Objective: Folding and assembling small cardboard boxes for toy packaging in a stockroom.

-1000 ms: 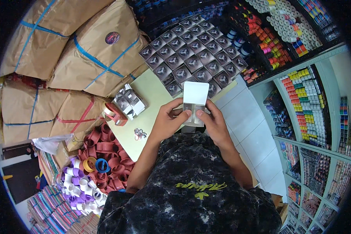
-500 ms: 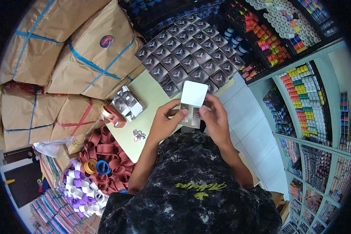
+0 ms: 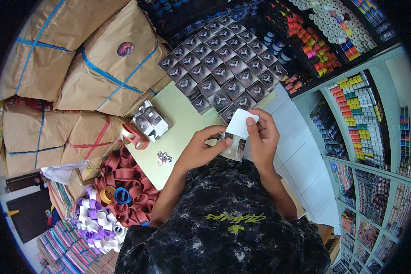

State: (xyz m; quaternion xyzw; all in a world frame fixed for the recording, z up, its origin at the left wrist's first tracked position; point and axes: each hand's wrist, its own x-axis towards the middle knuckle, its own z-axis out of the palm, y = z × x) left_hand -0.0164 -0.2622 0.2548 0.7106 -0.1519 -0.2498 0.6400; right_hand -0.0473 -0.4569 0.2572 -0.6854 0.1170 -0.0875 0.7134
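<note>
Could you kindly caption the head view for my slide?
Both hands fold a small box above a pale green board.

Small dark box (image 3: 235, 145), white flap open and raised, tilted, held above pale green tabletop.

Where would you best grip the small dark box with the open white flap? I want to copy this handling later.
Judging by its pose, grip the small box by its two opposite side walls, one hand from each side, as the left hand and right hand do. The white flap stands open on top, so keep fingers below it.
</note>
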